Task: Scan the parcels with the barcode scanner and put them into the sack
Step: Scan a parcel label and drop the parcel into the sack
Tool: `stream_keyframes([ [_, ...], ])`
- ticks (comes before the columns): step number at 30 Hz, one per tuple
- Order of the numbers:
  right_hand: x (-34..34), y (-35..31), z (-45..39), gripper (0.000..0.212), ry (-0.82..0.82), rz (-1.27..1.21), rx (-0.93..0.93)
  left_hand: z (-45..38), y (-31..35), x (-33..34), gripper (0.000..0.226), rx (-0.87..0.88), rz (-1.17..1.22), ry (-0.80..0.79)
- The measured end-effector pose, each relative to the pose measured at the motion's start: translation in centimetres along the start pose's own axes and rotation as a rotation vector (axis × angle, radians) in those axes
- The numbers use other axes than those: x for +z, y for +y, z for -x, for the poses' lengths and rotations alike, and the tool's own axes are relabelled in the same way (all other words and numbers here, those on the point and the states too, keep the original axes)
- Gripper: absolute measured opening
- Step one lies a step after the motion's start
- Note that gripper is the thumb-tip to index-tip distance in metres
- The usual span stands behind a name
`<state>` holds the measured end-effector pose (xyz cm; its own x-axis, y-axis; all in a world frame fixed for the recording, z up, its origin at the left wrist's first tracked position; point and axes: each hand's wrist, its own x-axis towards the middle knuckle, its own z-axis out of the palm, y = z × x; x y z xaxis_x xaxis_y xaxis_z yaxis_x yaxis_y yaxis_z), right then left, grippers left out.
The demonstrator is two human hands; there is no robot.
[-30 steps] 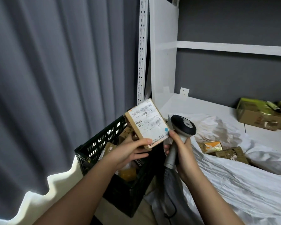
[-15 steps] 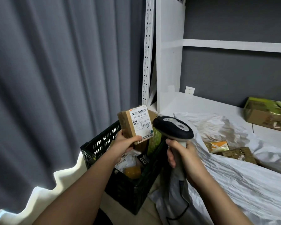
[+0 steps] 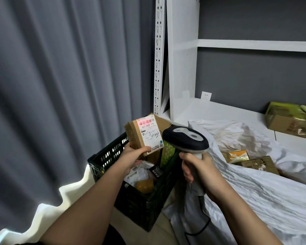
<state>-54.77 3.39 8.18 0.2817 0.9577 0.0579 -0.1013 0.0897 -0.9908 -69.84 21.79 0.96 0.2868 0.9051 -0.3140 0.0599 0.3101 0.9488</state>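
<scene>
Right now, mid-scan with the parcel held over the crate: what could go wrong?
1. The left hand pinches only the parcel by its lower corner; a loose grip could drop it into the black crate.
2. The scanner cable trails over the white sack and may snag.

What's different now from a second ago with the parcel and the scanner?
The right hand tipped the barcode scanner forward so its head now aims at the parcel, and a red scan line has appeared across the label's barcode. The left hand turned the parcel more upright. Both grips are unchanged; the crate and white sack stayed put.
</scene>
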Motion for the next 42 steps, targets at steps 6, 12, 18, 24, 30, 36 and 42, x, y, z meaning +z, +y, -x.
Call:
stream_keyframes([
  [6, -0.1, -0.1, 0.0, 0.029, 0.012, 0.028, -0.005, -0.1, -0.1, -0.1, 0.062, -0.007, -0.011, -0.011],
  [12, -0.2, -0.3, 0.2, 0.028, 0.021, 0.052, 0.017, 0.3, 0.0, 0.0, 0.060, 0.000, -0.039, -0.021],
  [18, -2.0, -1.7, 1.3, 0.023, 0.130, -0.066, -0.019, 2.1, 1.1, 1.3, 0.087, 0.116, -0.105, 0.057],
  [24, -8.2, -6.1, 3.5, 0.017, 0.353, -0.275, -0.104, 7.1, 6.7, 8.0, 0.083, 0.448, -0.279, 0.102],
  [30, -14.4, -8.4, 6.1, 0.039, 0.566, -0.367, -0.142, 7.8, 12.3, 19.7, 0.094, 0.635, -0.656, -0.011],
  [36, -17.7, -8.5, 7.6, 0.034, 0.628, -0.417, -0.132, 5.2, 12.0, 29.6, 0.088, 0.684, -1.145, -0.009],
  [42, -18.8, -7.9, 6.6, 0.026, 0.631, -0.420, -0.110, 1.9, 8.8, 34.4, 0.084, 0.911, -1.675, 0.116],
])
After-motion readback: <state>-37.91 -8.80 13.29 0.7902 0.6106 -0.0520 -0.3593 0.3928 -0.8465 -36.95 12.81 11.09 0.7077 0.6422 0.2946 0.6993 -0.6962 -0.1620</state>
